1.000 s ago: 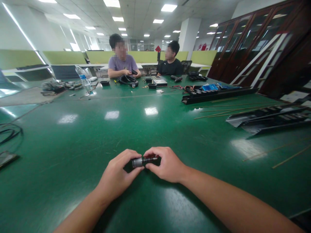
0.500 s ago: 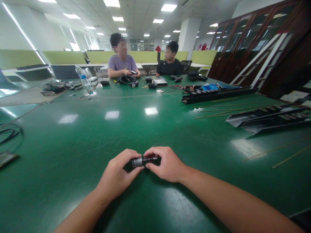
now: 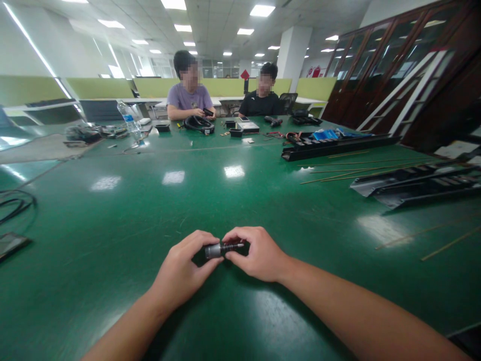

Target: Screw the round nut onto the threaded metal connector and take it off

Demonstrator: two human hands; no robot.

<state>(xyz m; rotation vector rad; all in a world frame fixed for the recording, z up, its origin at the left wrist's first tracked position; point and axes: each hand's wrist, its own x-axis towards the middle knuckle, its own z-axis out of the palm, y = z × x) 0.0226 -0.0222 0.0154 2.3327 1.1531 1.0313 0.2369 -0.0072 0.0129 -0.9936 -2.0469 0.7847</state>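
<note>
Between my hands lies a small cylindrical part (image 3: 214, 251), grey and smooth at its left end, with a black ribbed section and a thin pale tip on the right. It looks like a small motor with a shaft, though its exact kind is unclear. My left hand (image 3: 184, 268) grips the grey body between thumb and fingers. My right hand (image 3: 259, 254) pinches the ribbed part, its thumb below and fingers above, and the tip points into that palm. Both hands are low over the green table (image 3: 150, 210), near its front; whether the part touches the surface I cannot tell.
Black metal channels (image 3: 338, 145) and thin brass-coloured rods (image 3: 345, 175) lie on the right. A black cable (image 3: 17, 205) and a flat panel (image 3: 13, 244) are at the left edge. Across the table sit two people, with a water bottle (image 3: 129, 120) and black devices (image 3: 198, 125) before them.
My hands and the part keep practically the same place and grip. Across the table, the person in purple has turned their head and tilted a dark handheld object; the person in black has lowered their head.
</note>
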